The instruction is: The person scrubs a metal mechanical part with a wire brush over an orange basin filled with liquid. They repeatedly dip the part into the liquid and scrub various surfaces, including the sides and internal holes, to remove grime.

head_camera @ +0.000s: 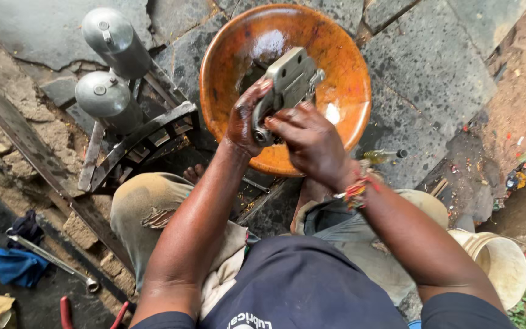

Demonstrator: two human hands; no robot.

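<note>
A grey metal machine part [290, 79] with a flat plate and bolts is held over an orange plastic basin [342, 67] that stands on the stone floor. My left hand [246, 116] grips the part from the left side, fingers wrapped around its lower end. My right hand [308, 140] closes on the same lower end from the right, with a coloured thread band on the wrist. Both hands are oily. The basin's inside is wet and stained dark.
Two grey metal cylinders [114, 67] on a metal frame [135, 143] lie left of the basin. A socket wrench [53, 262] and blue cloth [13, 265] sit at lower left, red-handled pliers [65, 314] below. A small bottle [382, 156] and a white bucket [500, 259] are at right.
</note>
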